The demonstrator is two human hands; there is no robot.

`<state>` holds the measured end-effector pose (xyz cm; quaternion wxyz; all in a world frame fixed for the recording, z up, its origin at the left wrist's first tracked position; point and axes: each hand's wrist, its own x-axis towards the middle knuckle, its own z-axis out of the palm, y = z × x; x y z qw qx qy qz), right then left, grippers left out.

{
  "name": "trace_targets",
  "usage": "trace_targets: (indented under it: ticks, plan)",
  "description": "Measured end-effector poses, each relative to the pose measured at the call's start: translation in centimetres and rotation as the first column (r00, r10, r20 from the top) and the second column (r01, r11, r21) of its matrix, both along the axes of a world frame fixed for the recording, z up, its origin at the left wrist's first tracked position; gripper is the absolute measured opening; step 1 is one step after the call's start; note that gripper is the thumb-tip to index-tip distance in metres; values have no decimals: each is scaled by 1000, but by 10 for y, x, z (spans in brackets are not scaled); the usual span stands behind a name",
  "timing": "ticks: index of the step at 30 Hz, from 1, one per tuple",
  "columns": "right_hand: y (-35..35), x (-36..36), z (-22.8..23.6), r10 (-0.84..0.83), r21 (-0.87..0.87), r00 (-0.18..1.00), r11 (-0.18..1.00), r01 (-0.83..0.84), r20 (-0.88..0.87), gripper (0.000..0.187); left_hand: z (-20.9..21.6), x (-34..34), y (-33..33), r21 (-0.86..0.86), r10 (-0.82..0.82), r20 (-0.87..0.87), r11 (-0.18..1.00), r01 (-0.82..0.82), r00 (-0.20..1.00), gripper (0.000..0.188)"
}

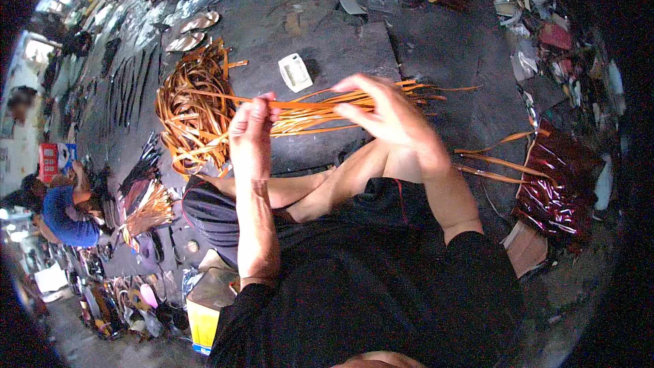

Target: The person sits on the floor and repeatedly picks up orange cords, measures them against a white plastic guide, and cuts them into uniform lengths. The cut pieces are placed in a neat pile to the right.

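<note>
My left hand (251, 133) is closed, its thumb and fingers pinching a long, flat orange strip (305, 105). From that grip the strip runs left to a tangled heap of glossy brown-orange strips (191, 102) and right toward my other hand. My right hand (392, 114) is open, thumb and fingers spread apart around the strip's right part; whether it touches the strip I cannot tell. Beneath both hands lies a bundle of straight orange strips (310, 125), partly hidden by my right hand, its loose ends fanning out on the far side.
A small white tray (294, 73) lies beyond my hands on the dark floor mat (340, 34). Dark red glossy sheeting (562, 184) with a few strips is at right. A yellow-and-white container (203, 324) stands at lower left. Another person in blue (68, 217) sits farther left.
</note>
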<state>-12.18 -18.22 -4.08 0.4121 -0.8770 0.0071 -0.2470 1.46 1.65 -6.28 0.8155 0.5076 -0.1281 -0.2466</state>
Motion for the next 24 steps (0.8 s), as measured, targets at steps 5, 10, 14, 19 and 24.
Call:
trace_targets:
  ticks: [5,10,14,19,24]
  plan:
    - [35,42,-6,125,456,989,877,-149,83,17,5,-22,-21,103,68,245,990,-96,967,19]
    - [21,32,-2,185,391,982,907,-155,-39,16,16,-5,-6,6,259,192,964,-266,946,22]
    - [-7,7,-1,161,283,975,953,-113,-151,9,15,27,21,-4,345,120,938,-347,931,23]
    - [-51,-43,2,-15,137,975,989,46,-224,9,4,44,32,-38,317,42,948,-315,948,34]
    - [-106,-79,-91,-403,-305,911,881,362,-84,28,-103,32,19,7,-132,-329,990,142,935,49]
